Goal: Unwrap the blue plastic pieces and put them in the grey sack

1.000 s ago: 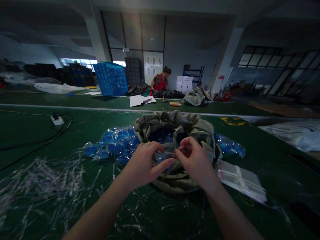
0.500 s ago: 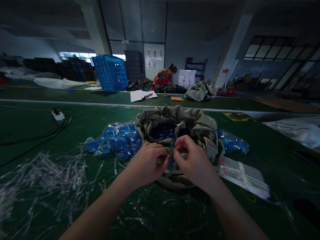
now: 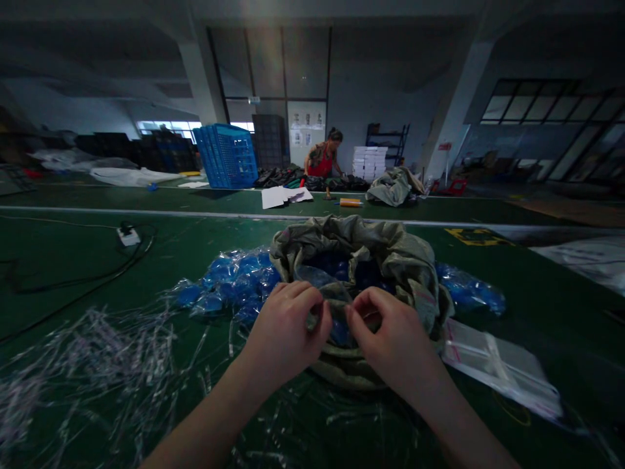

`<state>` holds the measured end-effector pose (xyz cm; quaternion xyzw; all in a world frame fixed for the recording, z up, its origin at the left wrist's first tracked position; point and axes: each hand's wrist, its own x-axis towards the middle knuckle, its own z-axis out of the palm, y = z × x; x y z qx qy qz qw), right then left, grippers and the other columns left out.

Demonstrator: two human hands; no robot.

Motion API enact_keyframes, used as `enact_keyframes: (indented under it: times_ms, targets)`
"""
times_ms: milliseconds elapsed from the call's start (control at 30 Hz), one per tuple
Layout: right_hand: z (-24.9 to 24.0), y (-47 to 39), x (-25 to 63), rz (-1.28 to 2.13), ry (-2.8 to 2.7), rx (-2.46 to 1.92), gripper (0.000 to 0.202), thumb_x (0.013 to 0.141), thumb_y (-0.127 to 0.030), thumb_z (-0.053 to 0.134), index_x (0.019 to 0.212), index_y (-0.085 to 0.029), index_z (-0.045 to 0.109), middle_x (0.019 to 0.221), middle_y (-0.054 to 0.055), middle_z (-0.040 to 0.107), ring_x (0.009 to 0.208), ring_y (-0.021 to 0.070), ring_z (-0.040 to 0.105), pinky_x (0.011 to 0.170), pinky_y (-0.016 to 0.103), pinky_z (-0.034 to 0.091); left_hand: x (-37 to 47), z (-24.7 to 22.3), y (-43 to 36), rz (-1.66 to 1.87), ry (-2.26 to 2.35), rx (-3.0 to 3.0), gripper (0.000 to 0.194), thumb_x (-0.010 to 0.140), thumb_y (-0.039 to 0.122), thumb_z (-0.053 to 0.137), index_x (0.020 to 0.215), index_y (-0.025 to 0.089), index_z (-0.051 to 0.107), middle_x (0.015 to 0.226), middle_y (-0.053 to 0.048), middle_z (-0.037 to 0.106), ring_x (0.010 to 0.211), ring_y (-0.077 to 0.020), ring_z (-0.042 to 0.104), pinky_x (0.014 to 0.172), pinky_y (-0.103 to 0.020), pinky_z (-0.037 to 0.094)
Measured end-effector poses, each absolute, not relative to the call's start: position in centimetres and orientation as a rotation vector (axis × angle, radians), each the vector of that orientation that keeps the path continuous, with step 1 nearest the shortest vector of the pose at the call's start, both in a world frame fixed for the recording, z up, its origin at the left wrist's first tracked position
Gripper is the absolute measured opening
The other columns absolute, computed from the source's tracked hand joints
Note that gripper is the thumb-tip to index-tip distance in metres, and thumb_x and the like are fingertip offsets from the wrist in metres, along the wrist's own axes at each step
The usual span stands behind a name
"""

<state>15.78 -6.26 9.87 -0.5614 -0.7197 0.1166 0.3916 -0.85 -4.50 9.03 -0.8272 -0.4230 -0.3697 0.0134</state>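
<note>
- At centre: left hand (image 3: 290,322) and right hand (image 3: 395,329), facing each other, slightly apart; thumb and fingertips of each pinched together, seemingly on the edges of a clear bag (image 3: 340,331); exact contact too faint to confirm.
- Between the two grips: that same bag, something blue in it just below the fingertips, film spreading towards upper left; long axis hard to tell; neither hand plainly nearer.
- Directly behind and beneath: an open grey-green sack (image 3: 351,231), rim rolled down, dark blue things within.
- Left of centre: blue items in clear wrap (image 3: 239,277); lower left, loose clear strips (image 3: 107,358).
- Lower right, near the right wrist: a banded stack of flat clear bags (image 3: 525,374).
- Upper centre, across the green table (image 3: 219,231): a person in a red apron (image 3: 323,159), bent over dark material.
</note>
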Motion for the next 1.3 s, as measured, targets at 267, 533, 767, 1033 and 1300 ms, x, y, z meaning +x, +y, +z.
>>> enact_keyframes:
  times_ms: [267,533,767,1033,1300]
  targets:
    - [11.0,-7.6,15.9,0.115,-1.849,-1.4,0.016,0.083,-0.023,0.052,0.067,-0.02,0.049,0.062,-0.001,0.055,0.058,0.0128,0.053,0.054,0.025,0.039,-1.4,10.7,-6.0,-1.245,-1.317,-2.574,0.021,0.085,0.016,0.045,0.065,0.017,0.049,0.064,-0.001,0.052,0.064,-0.0127,0.049,0.061,-0.027,0.04]
    - [11.8,-9.6,16.3,-0.03,-1.905,-1.263,0.015,0.08,-0.019,0.051,0.066,-0.022,0.046,0.056,-0.004,0.051,0.047,0.0098,0.048,0.043,0.02,0.037,-1.8,12.0,-8.4,-1.291,-1.18,-2.565,0.02,0.082,0.009,0.044,0.065,0.019,0.048,0.06,0.001,0.053,0.056,-0.0099,0.05,0.054,-0.022,0.042]
    - [11.5,-9.8,16.2,-0.012,-1.893,-1.237,0.015,0.079,-0.019,0.051,0.065,-0.023,0.045,0.056,-0.004,0.051,0.047,0.0103,0.048,0.044,0.021,0.036,-2.1,12.1,-8.4,-1.214,-1.256,-2.521,0.024,0.083,0.012,0.044,0.061,0.019,0.045,0.057,0.002,0.051,0.053,-0.0097,0.048,0.052,-0.023,0.041]
    - [8.7,-3.6,16.8,0.558,-2.058,-1.208,0.037,0.096,-0.039,0.036,0.07,-0.019,0.054,0.063,-0.002,0.058,0.057,0.0107,0.053,0.054,0.022,0.038,-2.9,10.4,-3.8,-0.785,-1.68,-2.317,0.025,0.081,0.026,0.044,0.058,0.018,0.049,0.057,-0.001,0.055,0.053,-0.0125,0.046,0.053,-0.026,0.033]
    - [0.1,1.6,16.7,0.223,-2.439,-1.927,0.035,0.077,-0.047,0.061,0.087,-0.014,0.069,0.091,0.015,0.072,0.085,0.0273,0.067,0.066,0.03,0.044,-3.7,8.1,0.5,-0.466,-1.909,-2.226,0.033,0.083,0.035,0.041,0.069,0.017,0.064,0.07,-0.008,0.067,0.061,-0.0195,0.058,0.055,-0.028,0.036]
